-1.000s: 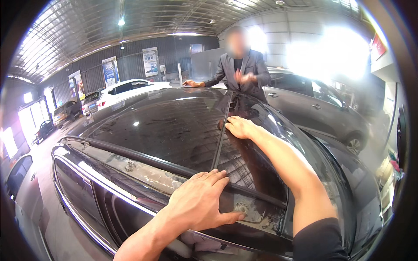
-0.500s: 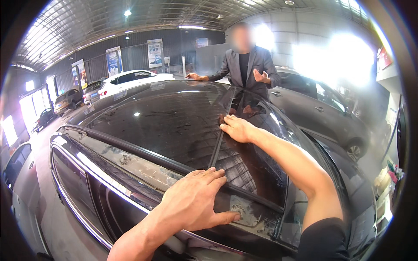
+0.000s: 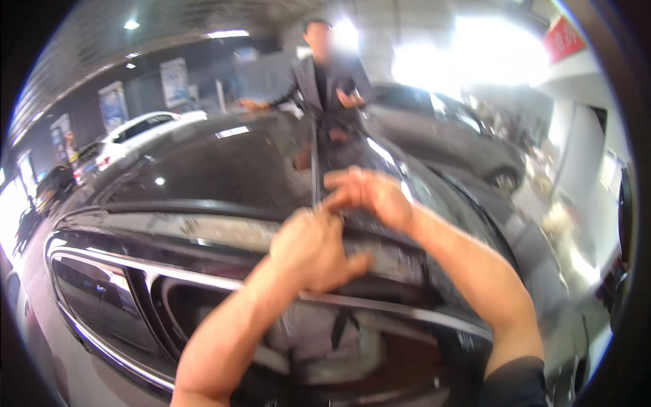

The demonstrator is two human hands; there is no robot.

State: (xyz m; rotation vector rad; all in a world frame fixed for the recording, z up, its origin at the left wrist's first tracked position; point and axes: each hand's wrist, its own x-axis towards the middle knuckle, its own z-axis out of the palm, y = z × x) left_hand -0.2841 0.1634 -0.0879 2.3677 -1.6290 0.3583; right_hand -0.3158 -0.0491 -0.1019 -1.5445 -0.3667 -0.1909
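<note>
A dark car with a glossy roof [image 3: 224, 163] stands before me. A narrow dark seam strip [image 3: 314, 159] crosses the roof away from me. My left hand [image 3: 312, 247] is over the near roof edge at the strip's near end, its thumb stretched out to the right and its fingers blurred. My right hand [image 3: 376, 193] hovers just above the roof, right of the strip, with fingers and thumb apart; its fingertips come close to the left hand. Neither hand shows anything held. Along the near side runs a dusty, pale roof channel [image 3: 210, 227] beside a black rail.
Across the car stands a person in a dark jacket [image 3: 342, 91], one hand resting toward the roof, the other raised. Behind them is another dark car [image 3: 441, 136]. A white car [image 3: 146, 129] is at the back left. The car's near side windows [image 3: 95, 285] lie below the roof.
My view has shifted, and the scene sits farther left. My right hand has come off the strip and moved nearer, toward my left hand. My left hand stays at the near roof edge.
</note>
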